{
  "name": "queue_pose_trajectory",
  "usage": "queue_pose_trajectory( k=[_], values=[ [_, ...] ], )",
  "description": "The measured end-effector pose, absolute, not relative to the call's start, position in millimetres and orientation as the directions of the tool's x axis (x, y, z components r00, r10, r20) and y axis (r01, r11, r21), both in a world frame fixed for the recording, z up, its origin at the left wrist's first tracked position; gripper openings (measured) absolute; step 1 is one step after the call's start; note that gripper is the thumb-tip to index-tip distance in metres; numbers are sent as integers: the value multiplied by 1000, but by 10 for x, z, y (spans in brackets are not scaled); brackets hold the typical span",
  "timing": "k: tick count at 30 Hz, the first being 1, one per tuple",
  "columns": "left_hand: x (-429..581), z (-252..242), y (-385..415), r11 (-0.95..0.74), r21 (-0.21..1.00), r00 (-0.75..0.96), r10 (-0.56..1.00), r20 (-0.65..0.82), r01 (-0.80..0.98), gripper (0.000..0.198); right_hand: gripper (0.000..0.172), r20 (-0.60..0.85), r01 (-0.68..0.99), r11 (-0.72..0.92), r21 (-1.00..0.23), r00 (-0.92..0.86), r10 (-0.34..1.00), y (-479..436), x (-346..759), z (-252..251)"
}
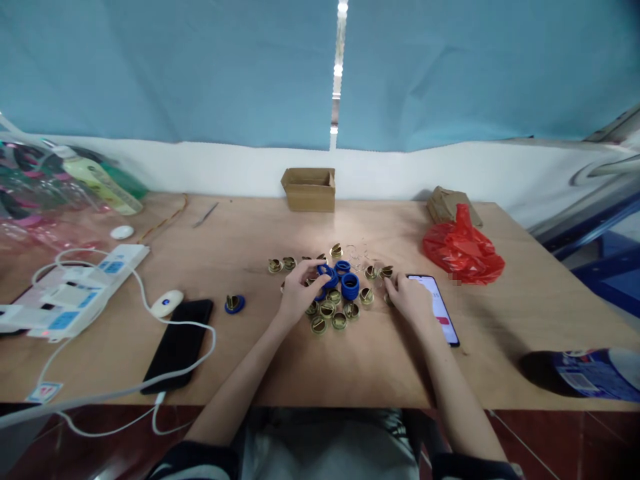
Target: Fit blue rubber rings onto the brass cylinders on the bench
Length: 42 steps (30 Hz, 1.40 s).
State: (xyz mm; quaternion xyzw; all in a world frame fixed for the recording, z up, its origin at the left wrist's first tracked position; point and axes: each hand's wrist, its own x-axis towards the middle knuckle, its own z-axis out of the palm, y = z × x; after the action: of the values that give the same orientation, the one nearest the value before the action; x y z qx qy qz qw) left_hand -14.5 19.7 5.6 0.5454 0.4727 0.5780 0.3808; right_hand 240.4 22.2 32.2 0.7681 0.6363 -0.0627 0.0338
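Observation:
My left hand (299, 293) is closed in a pinch on a blue ring (327, 275), over a cluster of small parts. Beside it stand a stack of blue rings (350, 287) and a loose blue ring (343, 267). Around them lie several round brass-coloured fittings (327, 309), each with an upright tab on top. At the right edge of the cluster, my right hand (411, 300) has its fingers closed round another brass fitting (388, 300), partly covered by the hand. Off to the left, one fitting sits in a blue ring (234, 304).
A small open cardboard box (310, 193) stands by the wall. A lit phone (443, 313) lies under my right wrist. Farther right are a red plastic bag (463, 250) and a dark bottle (580, 373). A black phone (180, 343), cables and a power strip (113, 273) occupy the left.

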Motion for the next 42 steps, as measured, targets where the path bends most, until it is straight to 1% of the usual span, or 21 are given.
queue_pose_trajectory(
  k=[4,6,7,9,12,14,17,21,30,33,36,39,41,42],
  values=[
    [-150,62,160,-251,962,-100,960,261,110,25,42,-98,980,-198,-36,194,976,226,2413,313],
    [-144,64,121,-252,945,-71,960,272,210,20,41,-58,978,-204,-37,201,978,226,2418,308],
    [-135,60,99,-278,922,-48,952,302,270,18,40,-39,977,-209,-38,208,977,226,2419,306],
    [-101,40,65,-376,851,16,917,398,367,17,38,6,974,-222,-40,222,975,228,2419,303],
    [-12,0,54,-540,724,126,829,544,428,17,34,122,976,-212,-55,218,968,236,2416,287],
    [58,-17,73,-608,637,186,776,602,474,21,32,211,981,-181,-73,192,958,239,2410,266],
    [148,-29,111,-643,517,225,723,653,564,33,27,300,986,-129,-106,156,941,234,2386,234],
    [202,-56,127,-652,426,263,692,672,628,43,23,318,987,-81,-138,121,940,216,2329,229],
    [195,-117,134,-579,385,277,746,605,719,48,20,296,987,-38,-159,84,951,197,2274,219],
    [210,-106,122,-562,388,277,763,585,730,52,20,290,986,-35,-162,82,953,199,2270,211],
    [186,-37,124,-539,405,231,767,599,738,57,21,288,985,-31,-167,79,954,198,2270,213],
    [6,105,147,-458,441,124,789,602,772,46,22,295,986,-10,-167,59,954,193,2279,221],
    [-244,213,144,-350,454,51,833,551,819,37,22,305,986,-1,-164,52,951,191,2288,226],
    [-403,256,126,-291,442,38,866,498,849,34,22,311,987,1,-162,51,949,190,2291,229]
  ],
)
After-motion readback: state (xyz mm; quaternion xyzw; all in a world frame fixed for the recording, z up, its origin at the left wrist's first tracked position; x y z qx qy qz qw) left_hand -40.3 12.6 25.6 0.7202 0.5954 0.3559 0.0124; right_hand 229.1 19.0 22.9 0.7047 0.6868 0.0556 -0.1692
